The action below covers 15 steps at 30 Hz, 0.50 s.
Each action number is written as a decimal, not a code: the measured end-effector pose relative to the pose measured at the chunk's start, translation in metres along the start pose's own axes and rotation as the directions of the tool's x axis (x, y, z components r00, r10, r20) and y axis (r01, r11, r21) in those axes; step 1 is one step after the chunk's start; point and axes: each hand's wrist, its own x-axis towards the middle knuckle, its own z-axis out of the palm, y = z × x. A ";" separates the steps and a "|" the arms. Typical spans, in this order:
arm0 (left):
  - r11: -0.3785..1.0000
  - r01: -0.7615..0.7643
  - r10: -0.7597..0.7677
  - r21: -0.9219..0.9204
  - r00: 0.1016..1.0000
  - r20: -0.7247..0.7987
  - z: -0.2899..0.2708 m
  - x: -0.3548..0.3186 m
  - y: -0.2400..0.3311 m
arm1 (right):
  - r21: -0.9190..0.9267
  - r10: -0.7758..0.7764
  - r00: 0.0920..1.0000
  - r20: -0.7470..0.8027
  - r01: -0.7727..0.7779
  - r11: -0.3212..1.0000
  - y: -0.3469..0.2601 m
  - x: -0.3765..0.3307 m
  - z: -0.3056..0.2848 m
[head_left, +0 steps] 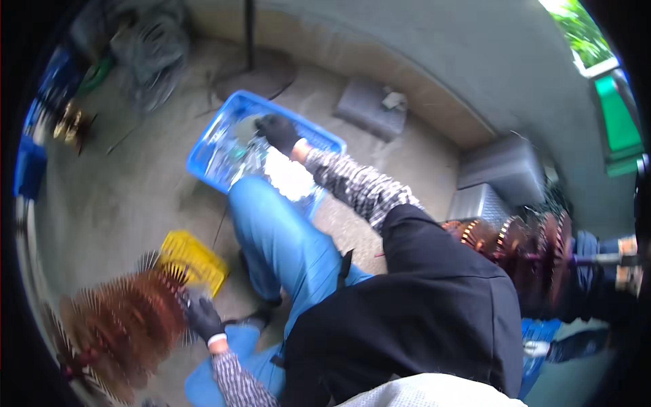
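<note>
Two gloved hands work apart: the left hand (pixel 203 317), at seven o'clock, curls its fingers on a copper-wound armature (pixel 119 325); the right hand (pixel 278 131), at eleven o'clock, reaches into the blue crate (pixel 215 130), fingers closed on something unclear.

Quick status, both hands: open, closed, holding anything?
Left hand: gloved, resting against the copper-coloured finned coil; grip cannot be told.
Right hand: gloved, reaching into the blue crate; whether it holds anything cannot be told.
</note>
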 end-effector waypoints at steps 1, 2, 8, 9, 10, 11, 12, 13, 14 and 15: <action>0.998 -0.007 0.013 0.059 0.995 -0.096 -0.002 0.008 0.006 | 0.122 0.004 1.000 -0.029 0.000 0.993 -0.035 -0.002 -0.006; 0.998 -0.056 0.060 0.040 0.994 -0.089 0.007 0.011 0.005 | 0.278 0.061 0.998 0.004 -0.059 0.959 -0.054 -0.007 -0.014; 0.985 -0.114 0.129 -0.133 0.985 0.112 -0.009 0.030 0.065 | 0.438 -0.273 0.931 0.244 0.146 0.887 -0.113 -0.060 -0.011; 0.952 -0.065 0.112 -0.299 0.983 0.143 -0.016 0.027 0.058 | 0.420 -0.090 0.919 0.384 -0.087 0.903 -0.140 -0.084 0.000; 0.878 -0.046 0.138 -0.477 0.978 0.159 -0.018 0.036 0.066 | 0.332 -0.271 0.869 0.413 0.134 0.934 -0.128 -0.090 0.007; 0.769 -0.026 0.174 -0.638 0.970 0.171 -0.020 0.045 0.074 | 0.238 -0.426 0.778 0.461 0.354 0.904 -0.119 -0.094 0.018; 0.635 0.006 0.208 -0.772 0.962 0.179 -0.017 0.054 0.078 | 0.190 -0.405 0.728 0.553 0.363 0.912 -0.122 -0.108 0.032; 0.325 0.362 0.005 -0.873 0.923 0.385 -0.007 0.047 0.058 | 0.189 -0.116 0.717 0.687 -0.023 0.982 -0.147 -0.131 0.050; -0.078 0.606 -0.035 -0.791 0.792 0.610 0.007 0.055 0.059 | 0.235 -0.048 0.721 0.692 -0.162 0.959 -0.135 -0.142 0.063; -0.090 0.583 -0.013 -0.807 0.810 0.587 0.011 0.070 0.061 | 0.173 0.026 0.711 0.703 -0.206 0.963 -0.148 -0.163 0.074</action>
